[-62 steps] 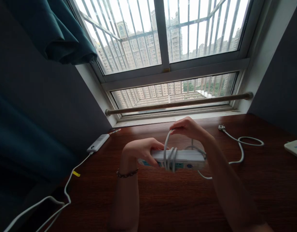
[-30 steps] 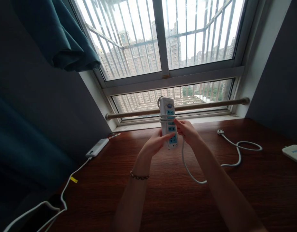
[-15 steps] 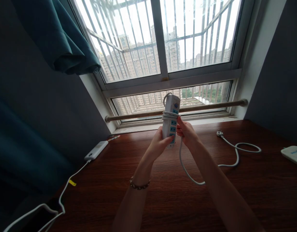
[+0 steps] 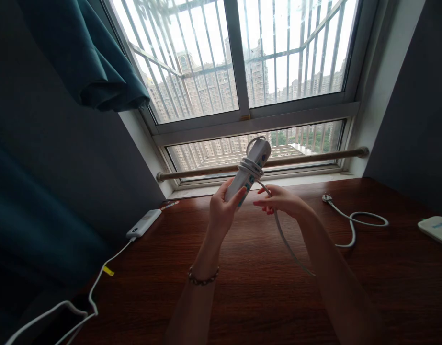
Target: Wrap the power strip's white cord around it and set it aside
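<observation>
the left hand (image 4: 223, 207) has a closed grip round the lower end of the power strip (image 4: 248, 171), held tilted in the air above the table (image 4: 264, 292) before the window rail (image 4: 314, 156); several turns of cord (image 4: 282, 235) circle its upper half; the right hand (image 4: 280, 200) pinches the loose cord just beside it, fingers lightly closed; the plug (image 4: 327, 197) lies well apart on the table; slack tension could let the coils slide off the end, and the trailing cord might drag the plug.

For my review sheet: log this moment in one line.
left hand: grips power strip | right hand: holds cord | plug: on desk
</observation>
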`<move>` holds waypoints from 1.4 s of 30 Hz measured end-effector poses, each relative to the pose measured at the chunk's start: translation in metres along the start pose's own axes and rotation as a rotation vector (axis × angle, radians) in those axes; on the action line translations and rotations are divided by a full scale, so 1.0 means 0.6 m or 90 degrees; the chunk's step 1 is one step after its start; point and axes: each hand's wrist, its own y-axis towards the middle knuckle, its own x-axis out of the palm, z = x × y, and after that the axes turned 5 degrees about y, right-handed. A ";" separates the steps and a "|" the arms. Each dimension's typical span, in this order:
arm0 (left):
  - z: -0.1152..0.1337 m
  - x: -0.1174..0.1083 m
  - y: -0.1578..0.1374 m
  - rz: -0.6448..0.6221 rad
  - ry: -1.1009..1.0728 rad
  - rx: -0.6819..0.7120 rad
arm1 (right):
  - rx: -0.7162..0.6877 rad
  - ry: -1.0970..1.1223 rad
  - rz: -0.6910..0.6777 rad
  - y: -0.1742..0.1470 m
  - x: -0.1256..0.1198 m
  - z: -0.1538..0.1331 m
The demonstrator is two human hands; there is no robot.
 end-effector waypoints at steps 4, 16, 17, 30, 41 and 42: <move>-0.009 0.004 -0.002 0.158 0.255 0.081 | 0.046 -0.210 0.020 0.005 -0.011 0.014; -0.008 -0.063 0.013 -0.055 0.611 -0.038 | -0.462 -0.617 0.232 -0.079 -0.025 -0.061; -0.004 -0.063 0.010 -0.091 0.599 -0.035 | -0.490 -0.607 0.243 -0.079 -0.026 -0.059; 0.006 -0.106 0.006 -0.702 0.116 -0.054 | -0.439 -0.329 0.141 -0.038 -0.065 -0.018; 0.013 -0.077 0.005 -0.242 -0.177 -0.136 | -0.268 -0.277 0.059 0.033 -0.016 0.029; 0.010 -0.070 0.007 -0.209 -0.179 -0.145 | -0.253 -0.301 0.076 0.030 -0.012 0.027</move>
